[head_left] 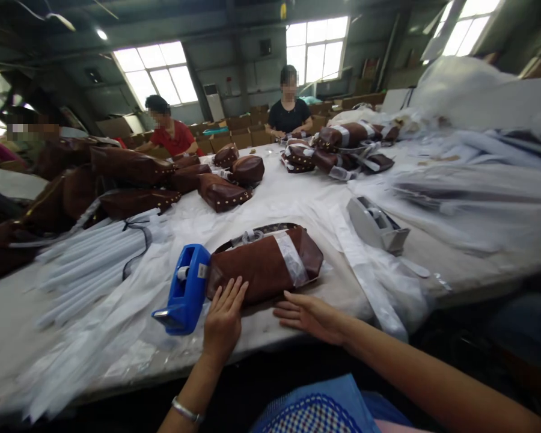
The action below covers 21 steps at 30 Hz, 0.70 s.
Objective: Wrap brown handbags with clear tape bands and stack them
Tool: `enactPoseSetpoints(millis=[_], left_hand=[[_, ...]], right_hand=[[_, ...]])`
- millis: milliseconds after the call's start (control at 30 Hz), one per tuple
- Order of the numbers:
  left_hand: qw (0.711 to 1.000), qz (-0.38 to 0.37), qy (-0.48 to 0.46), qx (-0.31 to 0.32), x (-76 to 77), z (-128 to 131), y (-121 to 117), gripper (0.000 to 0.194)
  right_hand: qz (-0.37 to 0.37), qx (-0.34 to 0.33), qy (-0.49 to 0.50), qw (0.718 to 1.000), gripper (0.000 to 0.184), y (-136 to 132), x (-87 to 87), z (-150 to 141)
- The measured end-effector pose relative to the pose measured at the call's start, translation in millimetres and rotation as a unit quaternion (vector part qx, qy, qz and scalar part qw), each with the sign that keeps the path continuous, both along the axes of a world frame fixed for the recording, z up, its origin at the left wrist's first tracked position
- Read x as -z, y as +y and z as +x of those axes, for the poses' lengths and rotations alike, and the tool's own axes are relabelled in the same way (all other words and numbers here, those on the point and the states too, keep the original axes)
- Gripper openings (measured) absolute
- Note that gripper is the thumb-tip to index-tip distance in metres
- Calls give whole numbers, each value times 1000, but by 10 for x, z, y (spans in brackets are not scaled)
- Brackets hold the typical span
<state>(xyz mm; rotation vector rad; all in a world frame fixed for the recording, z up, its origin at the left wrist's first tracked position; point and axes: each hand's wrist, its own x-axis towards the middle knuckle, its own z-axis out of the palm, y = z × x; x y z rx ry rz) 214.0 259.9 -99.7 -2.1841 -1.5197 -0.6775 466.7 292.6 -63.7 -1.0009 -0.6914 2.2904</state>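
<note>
A brown leather bag (pixel 264 264) lies in front of me on the white-covered table (pixel 297 198), with a band of clear wrap around its right part. My left hand (pixel 224 319) rests flat on the bag's near left edge, fingers stretched out. My right hand (pixel 309 314) lies flat on the table just before the bag's near right edge, fingers extended and holding nothing. A blue tape dispenser (pixel 184 290) stands right beside the bag's left end, close to my left hand.
A grey tape dispenser (pixel 376 224) sits to the right. White plastic sleeves (pixel 90 264) lie at left, more brown bags (pixel 220 192) further back and wrapped bags (pixel 342 147) at far right. Two people work at the table's far end.
</note>
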Motion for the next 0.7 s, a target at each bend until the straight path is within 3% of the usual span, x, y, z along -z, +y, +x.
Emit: enactPoseSetpoints(millis=[167,333,433,500,533,567,600,667,700], left_hand=[[1000,5,8,4,-68,43,-35,72],[999,22,12,-41,-101,112,34,72],[998,46,23,-40,-100,146,156,70],[997,61,32,-20,-88,159,235,70],[997,70,36,-12,-79,162,266,70],[996,77,37,-8,-69,163,290,70],[996,84,35,-7,-57,162,306,69],[995,94,27,-9,-31,158,321,67],[995,97,22,-9,-19,156,323,67]], right_hand=[[-37,122,70,989,32,73,-52,-349],[3,168,101,981,17,86,-58,-466],[108,134,49,984,25,113,-75,-296],[271,83,-75,956,34,145,-92,-24],[376,64,-158,911,34,163,-97,162],[483,50,-243,840,33,182,-97,375],[575,51,-322,750,31,204,-90,607],[673,38,-442,592,34,258,-46,1086],[683,37,-494,537,39,292,-9,1308]])
